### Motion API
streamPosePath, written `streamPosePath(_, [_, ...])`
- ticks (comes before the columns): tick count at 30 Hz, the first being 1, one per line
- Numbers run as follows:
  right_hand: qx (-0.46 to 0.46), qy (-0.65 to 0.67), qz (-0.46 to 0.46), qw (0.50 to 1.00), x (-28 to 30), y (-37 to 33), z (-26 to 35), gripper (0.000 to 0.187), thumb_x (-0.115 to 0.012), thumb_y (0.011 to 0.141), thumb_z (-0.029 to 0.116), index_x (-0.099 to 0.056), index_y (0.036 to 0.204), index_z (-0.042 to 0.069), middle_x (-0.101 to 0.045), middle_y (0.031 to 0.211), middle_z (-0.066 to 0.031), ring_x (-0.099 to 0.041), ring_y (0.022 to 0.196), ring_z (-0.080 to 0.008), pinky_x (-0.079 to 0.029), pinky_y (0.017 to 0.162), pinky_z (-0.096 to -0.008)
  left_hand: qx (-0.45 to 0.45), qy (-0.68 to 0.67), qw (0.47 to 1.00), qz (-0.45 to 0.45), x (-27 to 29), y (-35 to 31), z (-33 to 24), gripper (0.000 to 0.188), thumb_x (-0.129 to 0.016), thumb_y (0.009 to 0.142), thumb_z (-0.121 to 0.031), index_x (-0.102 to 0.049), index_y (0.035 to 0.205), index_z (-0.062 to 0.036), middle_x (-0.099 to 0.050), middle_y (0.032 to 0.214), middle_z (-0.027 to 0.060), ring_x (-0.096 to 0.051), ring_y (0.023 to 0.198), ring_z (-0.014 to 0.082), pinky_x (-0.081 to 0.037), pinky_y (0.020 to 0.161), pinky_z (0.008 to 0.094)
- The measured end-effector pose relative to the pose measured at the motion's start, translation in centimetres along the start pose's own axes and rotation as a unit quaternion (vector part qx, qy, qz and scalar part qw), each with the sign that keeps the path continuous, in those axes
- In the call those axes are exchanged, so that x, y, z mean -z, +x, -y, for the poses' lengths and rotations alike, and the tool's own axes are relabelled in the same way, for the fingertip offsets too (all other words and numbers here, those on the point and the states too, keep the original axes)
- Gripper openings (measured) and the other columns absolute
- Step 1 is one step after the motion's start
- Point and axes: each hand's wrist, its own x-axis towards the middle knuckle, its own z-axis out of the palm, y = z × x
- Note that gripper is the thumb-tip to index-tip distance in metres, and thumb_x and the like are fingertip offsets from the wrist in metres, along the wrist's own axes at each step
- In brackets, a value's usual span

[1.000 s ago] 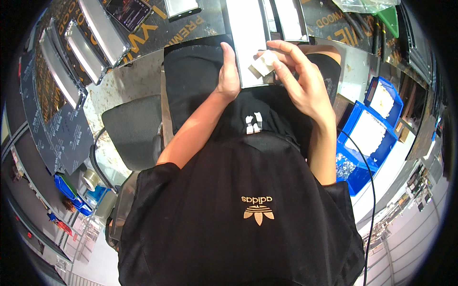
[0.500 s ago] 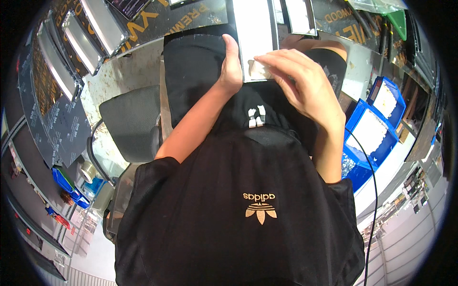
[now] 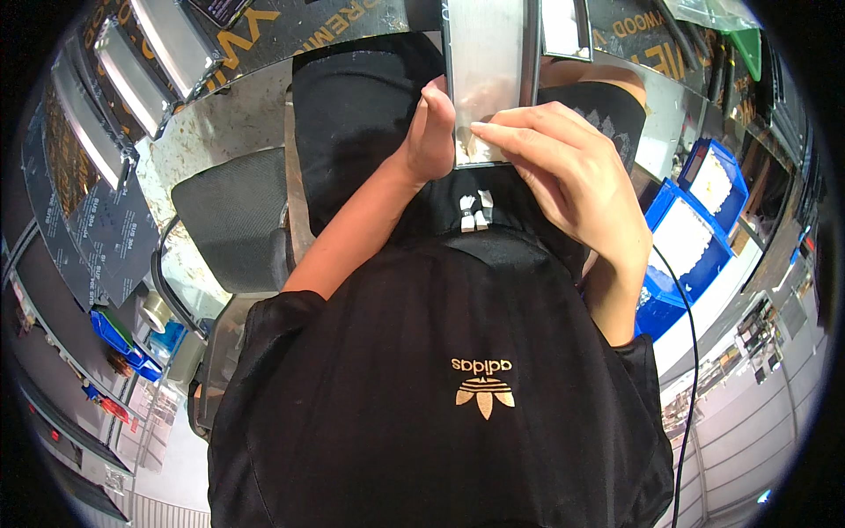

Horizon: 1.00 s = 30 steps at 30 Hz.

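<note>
A long, shiny metal panel with dark edges point(image 3: 493, 66) extends away from me above my lap. My left hand point(image 3: 429, 136) grips its left edge, thumb up along the side and the other fingers hidden beneath. My right hand point(image 3: 572, 167) comes over the near right corner, index fingertip on the bright inner face close to the near end. Its fingers are bent together in a pinch; what lies between them is too small and glared to make out. Several small white pieces point(image 3: 473, 213) rest on the black cloth over my lap, just below the panel's end.
Similar metal panels point(image 3: 172, 48) lie on the printed dark board at the far left. Another panel point(image 3: 563, 28) sits beyond my right hand. Blue bins point(image 3: 682, 242) with white pieces stand at right, near a black cable point(image 3: 691, 326). A dark stool seat point(image 3: 233, 220) is at left.
The panel and both hands have shifted slightly nearer and to the right in view. The panel's bright glare has dulled to grey. My right fingertips stay at its near end.
</note>
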Motion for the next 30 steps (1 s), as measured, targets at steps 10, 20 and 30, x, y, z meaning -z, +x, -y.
streamPosePath(10, [0.003, -0.023, -0.007, 1.0, 0.0, 0.4, 0.4, 0.038, -0.071, 0.081, 0.0, -0.072, 0.119, 0.006, -0.071, 0.111, -0.011, -0.068, 0.098, -0.0316, -0.056, 0.084, -0.04, 0.028, 0.001, 1.0, 0.012, 0.0, 0.0, -0.8, 0.111, -0.019, 0.086, -0.092, -0.058, 0.137, -0.0016, -0.069, 0.124, 0.0111, -0.068, 0.114, 0.02, -0.055, 0.098, 0.0354])
streamPosePath(20, [0.009, -0.034, -0.015, 0.999, -0.1, 1.2, 0.5, 0.039, -0.07, 0.083, -0.009, -0.074, 0.119, 0.006, -0.072, 0.111, -0.0119, -0.069, 0.097, -0.0297, -0.055, 0.082, -0.0367, 0.033, -0.04, 0.998, -0.02, 0.0, 0.1, -0.5, 0.113, -0.011, 0.087, -0.092, -0.054, 0.143, -0.0043, -0.068, 0.128, 0.0124, -0.068, 0.117, 0.0219, -0.055, 0.1, 0.0366])
streamPosePath(30, [0.009, -0.024, -0.016, 1.0, -0.1, 1.1, 0.5, 0.04, -0.069, 0.083, -0.011, -0.074, 0.119, 0.006, -0.072, 0.111, -0.0123, -0.069, 0.097, -0.0299, -0.055, 0.083, -0.0369, 0.057, -0.031, 0.997, -0.039, -0.4, 0.3, -1.2, 0.123, -0.018, 0.078, -0.1, -0.053, 0.137, 0.0022, -0.068, 0.123, 0.0122, -0.066, 0.112, 0.0193, -0.055, 0.095, 0.035])
